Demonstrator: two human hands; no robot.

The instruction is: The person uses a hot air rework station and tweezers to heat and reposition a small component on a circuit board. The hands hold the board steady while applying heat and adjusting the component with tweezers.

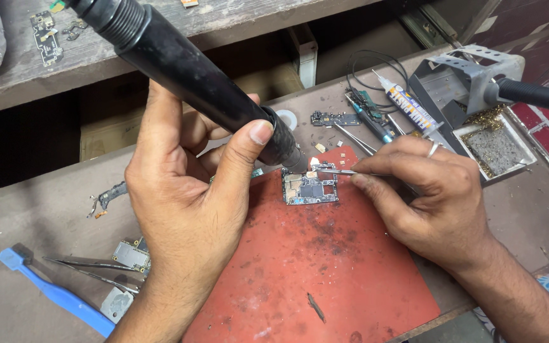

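Worn grey table [27, 216] under a wooden shelf [236, 16], scorched red rubber mat [325, 267] on top. Left hand [185, 197] closed around thick black hot-air wand [185, 70], long axis slanting upper-left to lower-right, nozzle down toward small green circuit board [309, 189] on mat's upper edge. Right hand [430, 197] pinching thin steel tweezers [338, 171], tips leftward at board.

Left hand [189, 190] in closed grip; right hand [430, 194] pinched.

Worn grey-brown table [27, 216], scuffed and dusty. Rough wooden shelf [236, 19] above the back edge, dark recess beneath it. Red patterned floor covering [541, 114] at right. Even, bright light.
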